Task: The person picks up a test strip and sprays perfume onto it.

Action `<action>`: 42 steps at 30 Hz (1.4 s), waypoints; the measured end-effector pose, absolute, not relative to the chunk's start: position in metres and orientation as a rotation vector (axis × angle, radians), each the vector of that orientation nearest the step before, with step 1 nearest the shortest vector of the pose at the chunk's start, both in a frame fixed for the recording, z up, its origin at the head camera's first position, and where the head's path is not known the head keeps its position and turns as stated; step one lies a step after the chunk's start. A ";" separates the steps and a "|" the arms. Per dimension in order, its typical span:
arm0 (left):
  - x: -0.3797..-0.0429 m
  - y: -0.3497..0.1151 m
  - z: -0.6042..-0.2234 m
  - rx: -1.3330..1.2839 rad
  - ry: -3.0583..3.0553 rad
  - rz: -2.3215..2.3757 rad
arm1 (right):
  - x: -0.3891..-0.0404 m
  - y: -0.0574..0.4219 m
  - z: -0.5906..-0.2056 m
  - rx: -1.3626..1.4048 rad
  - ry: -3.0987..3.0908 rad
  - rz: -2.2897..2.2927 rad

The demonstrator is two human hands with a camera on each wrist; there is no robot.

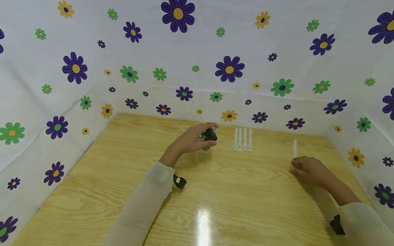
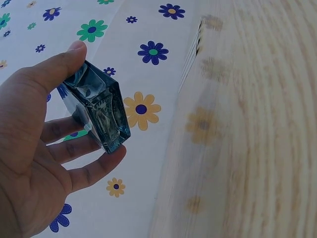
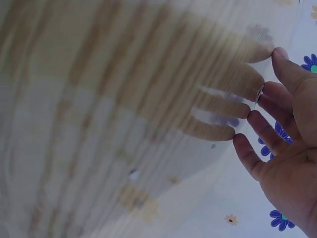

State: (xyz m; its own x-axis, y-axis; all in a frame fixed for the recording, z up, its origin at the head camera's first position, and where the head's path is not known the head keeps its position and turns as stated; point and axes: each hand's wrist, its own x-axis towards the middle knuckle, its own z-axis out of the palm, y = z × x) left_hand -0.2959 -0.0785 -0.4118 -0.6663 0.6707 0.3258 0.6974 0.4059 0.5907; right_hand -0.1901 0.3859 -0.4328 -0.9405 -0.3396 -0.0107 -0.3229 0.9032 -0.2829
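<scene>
My left hand [image 1: 194, 138] grips a dark blue-grey glass perfume bottle [image 1: 208, 136] above the back middle of the table. In the left wrist view its thick faceted glass [image 2: 101, 106] shows between the thumb and the other fingers. To its right, several narrow white paper strips [image 1: 239, 140] lie side by side, small printed marks at their near ends. Over at the right, my right hand [image 1: 312, 169] touches the tabletop at the near end of a lone white strip [image 1: 294, 147]. The right wrist view shows those fingertips [image 3: 240, 139] on the wood, thumb spread apart; the fingers partly hide the strip.
The wood-grain table [image 1: 197, 184] is glossy and reflects light near its front. White cloth [image 1: 197, 44] printed with flowers stands behind it and along both sides. Dark wrist camera mounts [image 1: 180, 181] sit on both wrists.
</scene>
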 end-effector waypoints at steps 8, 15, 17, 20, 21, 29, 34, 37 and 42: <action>-0.297 -0.077 -0.411 -1.253 -2.620 -1.118 | -0.195 0.388 -0.431 -0.510 3.011 -0.518; -0.298 -0.078 -0.412 -1.256 -2.627 -1.112 | -0.202 0.387 -0.428 -0.220 3.008 -0.630; -0.298 -0.078 -0.413 -1.259 -2.623 -1.112 | -0.203 0.385 -0.427 -0.144 3.001 -0.667; -0.298 -0.078 -0.413 -1.258 -2.622 -1.112 | -0.206 0.382 -0.426 -0.043 2.993 -0.717; -0.298 -0.078 -0.413 -1.258 -2.622 -1.111 | -0.207 0.381 -0.426 -0.011 2.991 -0.734; -0.298 -0.077 -0.413 -1.262 -2.619 -1.102 | -0.212 0.382 -0.429 0.228 2.927 -0.914; -0.299 -0.077 -0.413 -1.255 -2.628 -1.092 | -0.209 0.386 -0.428 0.240 2.901 -1.003; -0.300 -0.077 -0.414 -1.255 -2.630 -1.083 | -0.208 0.387 -0.428 0.233 2.892 -1.046; -0.300 -0.076 -0.414 -1.251 -2.641 -1.074 | -0.207 0.388 -0.429 0.251 2.868 -1.106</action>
State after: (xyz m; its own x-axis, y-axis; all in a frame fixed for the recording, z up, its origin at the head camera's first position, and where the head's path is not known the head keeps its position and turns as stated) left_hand -0.2999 -0.0764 -0.4144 -0.6767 0.6718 0.3013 0.6915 0.4392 0.5736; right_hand -0.2071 0.3878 -0.4292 -0.9851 0.1309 -0.1115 0.1719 0.7299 -0.6616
